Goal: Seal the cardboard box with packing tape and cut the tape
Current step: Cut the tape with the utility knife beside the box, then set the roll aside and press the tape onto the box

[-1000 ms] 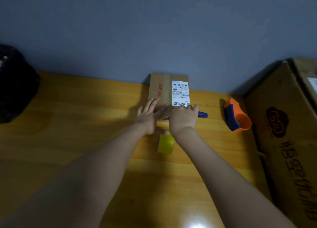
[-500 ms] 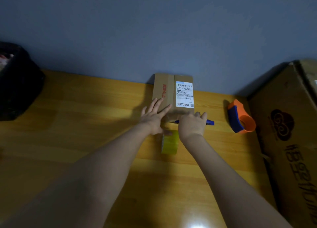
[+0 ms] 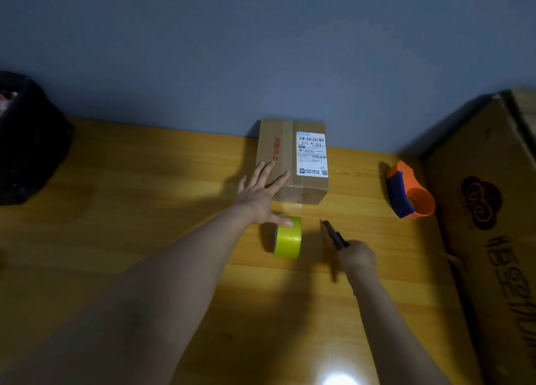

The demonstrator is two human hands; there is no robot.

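We are spreading our released left hand (image 3: 259, 194) flat on the cardboard box (image 3: 291, 161), its thumb touching the tape roll (image 3: 287, 237) just below, while our right hand (image 3: 356, 257) is clenching the cutter (image 3: 333, 235), which should slice the taut tape close to the box edge.

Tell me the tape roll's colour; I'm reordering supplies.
Yellow-green: the tape roll stands on edge just before the cardboard box, in the head view.
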